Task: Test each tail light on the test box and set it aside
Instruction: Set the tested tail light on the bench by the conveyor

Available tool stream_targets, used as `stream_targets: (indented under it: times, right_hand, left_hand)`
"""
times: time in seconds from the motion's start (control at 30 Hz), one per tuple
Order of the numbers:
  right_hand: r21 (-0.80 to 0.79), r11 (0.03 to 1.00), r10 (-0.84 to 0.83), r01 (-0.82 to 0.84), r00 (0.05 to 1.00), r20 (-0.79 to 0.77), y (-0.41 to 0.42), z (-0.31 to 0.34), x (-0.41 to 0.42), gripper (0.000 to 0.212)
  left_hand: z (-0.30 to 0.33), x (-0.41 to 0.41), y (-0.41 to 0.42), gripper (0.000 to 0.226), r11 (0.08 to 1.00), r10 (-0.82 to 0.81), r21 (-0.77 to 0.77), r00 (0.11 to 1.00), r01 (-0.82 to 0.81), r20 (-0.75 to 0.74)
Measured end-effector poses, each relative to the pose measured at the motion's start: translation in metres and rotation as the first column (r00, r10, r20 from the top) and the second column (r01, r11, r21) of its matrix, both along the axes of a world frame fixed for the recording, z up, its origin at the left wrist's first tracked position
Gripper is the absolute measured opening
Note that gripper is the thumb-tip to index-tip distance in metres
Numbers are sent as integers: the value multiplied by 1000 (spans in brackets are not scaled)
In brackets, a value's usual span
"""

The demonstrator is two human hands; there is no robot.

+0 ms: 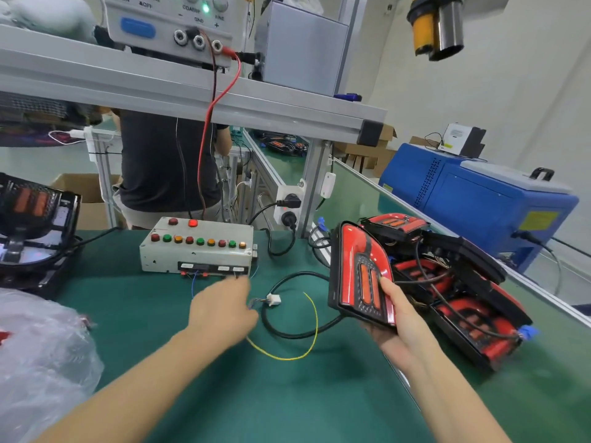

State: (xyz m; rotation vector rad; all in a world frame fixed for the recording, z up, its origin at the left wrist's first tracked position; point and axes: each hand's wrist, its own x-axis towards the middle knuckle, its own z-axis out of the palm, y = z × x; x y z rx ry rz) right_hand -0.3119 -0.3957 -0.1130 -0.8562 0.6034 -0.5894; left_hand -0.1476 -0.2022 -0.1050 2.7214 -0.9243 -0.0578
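Hands: right [395,318] gripping tail light [361,276], left [224,306] motion-blurred.

Green-matted bench [287,394] with aluminium-frame shelf [192,91] overhead. Pale wall [511,100] at right. Blue machine cabinet [479,199] beside bench. Cardboard boxes [367,151] behind. Person in dark shirt [160,161] beyond shelf.

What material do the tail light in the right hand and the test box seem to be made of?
Tail light: apparently glossy red plastic in a black frame; its face shows bright reflections. The right hand grips its lower edge.
Test box: probably painted metal, pale grey and matt; dark chips and scuffs mark its front. It might also be hard plastic.
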Motion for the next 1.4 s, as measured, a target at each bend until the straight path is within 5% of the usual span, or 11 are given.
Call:
stream_targets:
  times: [0.1, 0.17, 0.23, 0.3, 0.4, 0.57, 0.67, 0.83, 1.0, 1.17, 1.4]
  right_hand:
    - [-78, 997, -9, 5, 999, -53, 0, -5, 0, 26]
    - [-136, 990, -44, 28, 992, -115, -2, -8, -2, 23]
    - [-139, 989, -76, 57, 987, -139, -5, -11, -5, 23]
    - [-89, 992, -99, 87, 985, -139, -3, -12, -7, 21]
    - [-10, 994, -110, 110, 989, -96, 2, -10, -12, 19]
    - [11, 981, -194, 194, 980, 42, 1, 10, -28, 29]
    - [8, 950, -309, 312, 939, 149, -6, 28, -43, 25]
    - [31, 803, -583, 596, 772, 254, -21, 51, -95, 15]
    - [88, 629, -776, 772, 616, 137, -31, 37, -154, 15]
    - [77, 569, -817, 819, 574, -58, -34, 5, -186, 20]
    - [-185, 545, -814, 818, 464, -349, -55, -24, -194, 52]
  left_hand:
    - [-14, 14, 7, 25, 957, -5, -276, 951, -84, -308]
    - [-7, 23, 17, 22, 806, -139, -542, 813, -240, -566]
    - [-1, 35, 30, 26, 653, -217, -669, 758, -356, -616]
    - [-8, 48, 44, 28, 627, -168, -715, 842, -309, -512]
    - [-30, 57, 55, 29, 716, -55, -672, 944, -189, -325]
    - [-70, 70, 50, 33, 847, -69, -531, 984, -30, -166]
    - [-111, 93, 45, 15, 845, -120, -535, 974, -1, -191]
    - [-171, 134, 38, 33, 854, -198, -515, 962, 75, -190]
    - [-170, 132, 32, 27, 867, -200, -492, 957, 73, -211]
    - [-144, 113, 37, 29, 888, -187, -452, 965, 85, -186]
    - [-75, 52, 38, 44, 952, -179, -270, 978, 143, -111]
